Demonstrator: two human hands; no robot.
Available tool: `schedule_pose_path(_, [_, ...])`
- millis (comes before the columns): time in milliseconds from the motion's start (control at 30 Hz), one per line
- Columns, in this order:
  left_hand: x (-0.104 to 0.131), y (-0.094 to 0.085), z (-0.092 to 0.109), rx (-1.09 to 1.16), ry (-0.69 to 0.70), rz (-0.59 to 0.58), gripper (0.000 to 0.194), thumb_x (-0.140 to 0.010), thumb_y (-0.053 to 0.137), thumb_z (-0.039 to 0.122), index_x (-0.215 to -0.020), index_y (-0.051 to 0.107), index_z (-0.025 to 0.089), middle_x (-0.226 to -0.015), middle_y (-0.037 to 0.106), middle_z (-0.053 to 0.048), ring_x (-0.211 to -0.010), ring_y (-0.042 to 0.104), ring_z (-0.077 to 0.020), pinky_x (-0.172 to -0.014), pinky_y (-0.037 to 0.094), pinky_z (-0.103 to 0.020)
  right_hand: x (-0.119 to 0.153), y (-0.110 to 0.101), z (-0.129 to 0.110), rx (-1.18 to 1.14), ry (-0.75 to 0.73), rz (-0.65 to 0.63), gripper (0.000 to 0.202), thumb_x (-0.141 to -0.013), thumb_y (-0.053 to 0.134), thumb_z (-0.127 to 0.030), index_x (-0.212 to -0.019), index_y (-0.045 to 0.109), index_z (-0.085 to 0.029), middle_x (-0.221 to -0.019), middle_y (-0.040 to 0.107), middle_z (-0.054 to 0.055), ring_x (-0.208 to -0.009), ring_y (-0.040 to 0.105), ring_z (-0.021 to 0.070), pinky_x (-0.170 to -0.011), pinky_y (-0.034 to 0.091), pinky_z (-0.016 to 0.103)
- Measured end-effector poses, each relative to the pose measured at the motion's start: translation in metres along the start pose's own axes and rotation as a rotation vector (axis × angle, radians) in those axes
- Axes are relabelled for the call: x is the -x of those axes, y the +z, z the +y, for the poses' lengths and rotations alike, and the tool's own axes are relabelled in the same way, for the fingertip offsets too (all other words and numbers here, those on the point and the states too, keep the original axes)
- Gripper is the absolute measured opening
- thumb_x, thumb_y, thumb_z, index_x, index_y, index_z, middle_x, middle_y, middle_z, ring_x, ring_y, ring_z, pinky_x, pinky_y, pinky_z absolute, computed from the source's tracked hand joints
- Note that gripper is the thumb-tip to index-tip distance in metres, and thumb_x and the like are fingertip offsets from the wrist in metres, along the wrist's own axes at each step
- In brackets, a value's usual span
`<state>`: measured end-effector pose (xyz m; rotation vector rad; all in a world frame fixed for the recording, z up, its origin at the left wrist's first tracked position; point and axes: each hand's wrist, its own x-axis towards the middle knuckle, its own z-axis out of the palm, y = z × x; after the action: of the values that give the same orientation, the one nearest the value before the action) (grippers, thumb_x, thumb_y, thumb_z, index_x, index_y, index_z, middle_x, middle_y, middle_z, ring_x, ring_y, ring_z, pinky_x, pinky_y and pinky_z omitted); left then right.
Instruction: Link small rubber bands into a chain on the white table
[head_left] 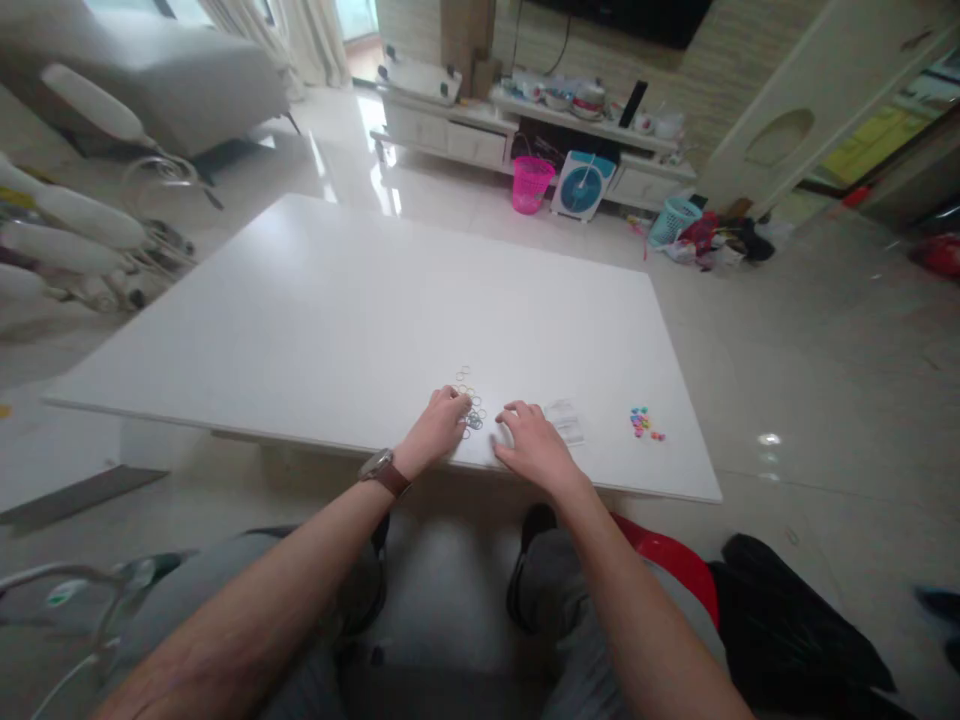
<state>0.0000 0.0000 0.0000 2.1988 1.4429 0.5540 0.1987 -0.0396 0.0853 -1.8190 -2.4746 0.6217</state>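
Several small thin rings [474, 420] lie in a loose cluster near the front edge of the white table [360, 330]. My left hand [439, 425], with a watch on its wrist, is at the left side of this cluster. Its fingers are bent together over some rings; whatever they pinch is too small to make out. Just right of the rings, my right hand [534, 442] hovers low with curved fingers and thumb apart. A clear plastic bag [567, 422] lies beyond its knuckles. Farther right sit several small colourful pieces [642, 422], whose kind I cannot make out.
Beyond the table stand a pink basket [532, 185], a blue and white fan [583, 187] and a low TV cabinet [480, 145]. White chairs [90, 215] are on the left. A red seat [667, 560] and a black cloth or bag [795, 620] are at lower right.
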Motion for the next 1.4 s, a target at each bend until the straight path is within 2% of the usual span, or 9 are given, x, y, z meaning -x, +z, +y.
schedule_pose_path(133, [-0.016, -0.003, 0.007, -0.068, 0.005, 0.03, 0.034, -0.084, 0.058, 0.013, -0.118, 0.062, 0.016, -0.126, 0.058, -0.015, -0.122, 0.052, -0.0284, -0.107, 0.046, -0.042, 0.002, 0.001, 0.005, -0.021, -0.009, -0.012, 0.036, -0.091, 0.058, -0.03, -0.125, 0.065, -0.019, -0.14, 0.056, 0.012, -0.128, 0.048, 0.0295, -0.103, 0.048, 0.043])
schedule_pose_path(233, [-0.026, -0.007, 0.01, -0.163, -0.04, 0.001, 0.035, -0.09, 0.053, 0.018, -0.124, 0.059, 0.015, -0.145, 0.054, -0.016, -0.133, 0.048, -0.0297, -0.112, 0.041, -0.045, 0.002, 0.003, 0.011, -0.051, -0.013, -0.014, 0.036, -0.091, 0.059, -0.031, -0.124, 0.065, -0.018, -0.136, 0.058, 0.011, -0.126, 0.049, 0.0281, -0.106, 0.046, 0.042])
schedule_pose_path(367, [-0.029, -0.009, 0.011, -0.233, -0.058, -0.061, 0.027, -0.092, 0.05, 0.019, -0.116, 0.062, 0.019, -0.15, 0.053, -0.012, -0.134, 0.048, -0.0292, -0.11, 0.043, -0.044, 0.002, 0.003, 0.017, -0.051, 0.001, -0.052, 0.036, -0.09, 0.059, -0.029, -0.123, 0.065, -0.017, -0.134, 0.059, 0.012, -0.124, 0.049, 0.0278, -0.106, 0.045, 0.041])
schedule_pose_path(467, [-0.024, -0.011, 0.01, -0.228, -0.025, -0.092, 0.022, -0.092, 0.049, 0.019, -0.108, 0.065, 0.019, -0.135, 0.062, -0.012, -0.122, 0.054, -0.028, -0.106, 0.045, -0.042, 0.002, 0.003, 0.017, -0.054, -0.003, -0.054, 0.036, -0.09, 0.059, -0.029, -0.123, 0.065, -0.018, -0.133, 0.059, 0.011, -0.124, 0.049, 0.0281, -0.106, 0.045, 0.041])
schedule_pose_path(533, [-0.019, -0.012, 0.009, -0.195, 0.003, -0.127, 0.022, -0.092, 0.053, 0.022, -0.109, 0.066, 0.019, -0.123, 0.065, -0.012, -0.114, 0.056, -0.0268, -0.105, 0.045, -0.041, 0.002, 0.002, 0.014, -0.059, -0.012, -0.058, 0.035, -0.09, 0.058, -0.03, -0.124, 0.064, -0.019, -0.133, 0.059, 0.011, -0.124, 0.049, 0.0277, -0.105, 0.046, 0.04])
schedule_pose_path(700, [-0.003, -0.01, 0.007, -0.141, 0.073, -0.149, 0.044, -0.084, 0.067, 0.024, -0.128, 0.064, 0.026, -0.131, 0.06, -0.01, -0.119, 0.051, -0.0275, -0.105, 0.044, -0.042, 0.006, 0.0, 0.002, -0.02, -0.039, -0.1, 0.033, -0.092, 0.057, -0.03, -0.122, 0.063, -0.02, -0.134, 0.058, 0.011, -0.123, 0.05, 0.0282, -0.099, 0.049, 0.041])
schedule_pose_path(833, [0.0, -0.004, 0.011, -0.072, 0.14, -0.103, 0.026, -0.091, 0.058, 0.018, -0.113, 0.072, 0.02, -0.117, 0.066, -0.011, -0.116, 0.053, -0.0258, -0.107, 0.041, -0.043, 0.01, 0.0, -0.005, 0.008, -0.066, -0.118, 0.03, -0.092, 0.057, -0.029, -0.12, 0.064, -0.02, -0.131, 0.059, 0.012, -0.121, 0.051, 0.0276, -0.098, 0.049, 0.04])
schedule_pose_path(1133, [-0.013, 0.011, 0.023, 0.054, 0.006, -0.035, 0.022, -0.092, 0.052, 0.014, -0.084, 0.072, 0.017, -0.095, 0.062, -0.009, -0.093, 0.059, -0.0209, -0.092, 0.049, -0.035, 0.002, 0.014, 0.009, 0.064, -0.04, -0.176, 0.031, -0.091, 0.058, -0.028, -0.12, 0.065, -0.019, -0.127, 0.062, 0.014, -0.118, 0.055, 0.0295, -0.094, 0.051, 0.04])
schedule_pose_path(1400, [-0.023, 0.001, 0.028, 0.15, -0.07, -0.054, 0.023, -0.083, 0.053, 0.006, -0.083, 0.074, 0.016, -0.086, 0.07, -0.007, -0.083, 0.064, -0.0184, -0.084, 0.05, -0.03, -0.01, 0.02, 0.004, 0.016, -0.045, -0.207, 0.039, -0.089, 0.059, -0.025, -0.128, 0.06, -0.019, -0.144, 0.053, 0.014, -0.128, 0.05, 0.0293, -0.099, 0.05, 0.041])
